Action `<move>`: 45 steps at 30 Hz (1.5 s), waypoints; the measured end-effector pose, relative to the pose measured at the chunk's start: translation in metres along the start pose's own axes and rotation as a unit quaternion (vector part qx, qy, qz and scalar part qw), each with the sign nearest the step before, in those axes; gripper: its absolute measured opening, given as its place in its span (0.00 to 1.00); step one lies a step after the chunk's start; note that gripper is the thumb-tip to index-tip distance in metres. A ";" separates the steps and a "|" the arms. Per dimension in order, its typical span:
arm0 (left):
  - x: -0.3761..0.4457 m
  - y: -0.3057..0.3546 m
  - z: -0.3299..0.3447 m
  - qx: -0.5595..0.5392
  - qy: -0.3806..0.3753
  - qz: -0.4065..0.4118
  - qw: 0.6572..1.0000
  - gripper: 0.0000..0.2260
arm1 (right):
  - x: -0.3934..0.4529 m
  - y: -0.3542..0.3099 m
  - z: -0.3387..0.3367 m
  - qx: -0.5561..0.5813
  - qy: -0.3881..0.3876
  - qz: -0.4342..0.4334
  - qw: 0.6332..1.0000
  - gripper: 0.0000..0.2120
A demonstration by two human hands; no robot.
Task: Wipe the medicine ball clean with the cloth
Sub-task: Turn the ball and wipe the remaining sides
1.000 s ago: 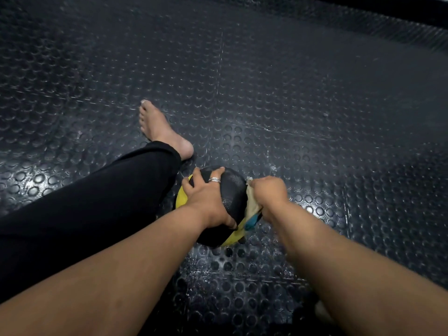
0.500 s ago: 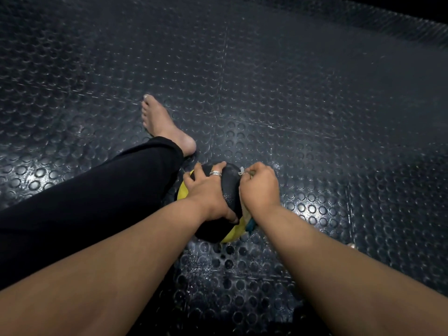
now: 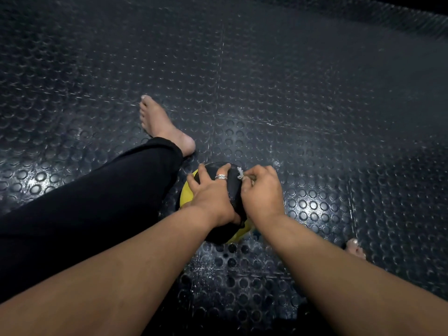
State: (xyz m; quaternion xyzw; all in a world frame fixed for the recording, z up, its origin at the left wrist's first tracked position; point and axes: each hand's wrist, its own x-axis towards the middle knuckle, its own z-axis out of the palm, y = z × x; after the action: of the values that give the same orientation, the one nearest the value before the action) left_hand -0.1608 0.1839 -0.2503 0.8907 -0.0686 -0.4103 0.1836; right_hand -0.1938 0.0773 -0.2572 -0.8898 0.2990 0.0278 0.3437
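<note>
We have the medicine ball (image 3: pixel 233 190) on the studded floor (image 3: pixel 315 105), just beside our left leg (image 3: pixel 97 202). Our left hand (image 3: pixel 213 197) spreads over its top, fingers curved to steady it. Our right hand (image 3: pixel 263 192) curls round the cloth (image 3: pixel 240 172) against its right side; only a white scrap shows. Best press firmly, turning the ball so we reach fresh panels.
</note>
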 end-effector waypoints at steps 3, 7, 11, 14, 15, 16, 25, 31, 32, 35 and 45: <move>0.001 0.001 0.000 -0.007 0.001 -0.003 1.000 0.60 | 0.029 0.003 -0.009 -0.008 -0.050 0.051 0.997 0.06; 0.004 0.003 -0.003 -0.006 -0.001 -0.006 1.000 0.59 | 0.022 -0.003 -0.030 -0.026 -0.080 0.001 0.996 0.05; 0.008 0.005 0.001 -0.010 0.009 -0.010 1.000 0.54 | -0.019 -0.004 -0.014 -0.036 -0.019 -0.054 0.998 0.05; 0.007 0.004 0.001 -0.002 0.010 -0.012 1.000 0.54 | -0.015 -0.004 -0.003 -0.010 0.006 -0.013 1.000 0.05; 0.006 0.004 0.001 -0.004 0.002 -0.010 1.000 0.55 | -0.008 -0.004 -0.001 -0.001 0.010 0.011 1.000 0.05; 0.005 0.003 0.000 -0.006 -0.003 -0.009 1.000 0.57 | 0.002 -0.005 -0.001 0.010 0.010 0.039 0.999 0.05; 0.006 0.002 -0.001 -0.021 -0.001 -0.013 1.000 0.56 | -0.005 -0.014 -0.010 0.009 -0.045 0.024 0.999 0.05; 0.006 0.005 0.000 0.004 -0.006 -0.004 1.000 0.59 | 0.015 -0.002 0.001 0.003 0.011 0.044 0.999 0.06; 0.005 0.006 0.000 0.005 -0.008 -0.004 1.000 0.59 | 0.025 0.001 0.000 0.004 -0.005 0.073 0.997 0.06; 0.005 0.008 -0.002 0.010 -0.003 -0.007 1.000 0.59 | 0.045 0.006 -0.014 0.042 -0.051 0.126 0.990 0.07; 0.004 0.008 -0.003 0.040 0.000 -0.004 0.999 0.59 | 0.003 0.016 -0.003 -0.015 0.020 -0.010 1.000 0.06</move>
State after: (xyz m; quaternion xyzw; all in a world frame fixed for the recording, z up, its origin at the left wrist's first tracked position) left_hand -0.1557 0.1765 -0.2489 0.8977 -0.0813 -0.4077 0.1460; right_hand -0.2007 0.0643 -0.2656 -0.8982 0.2965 0.0115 0.3243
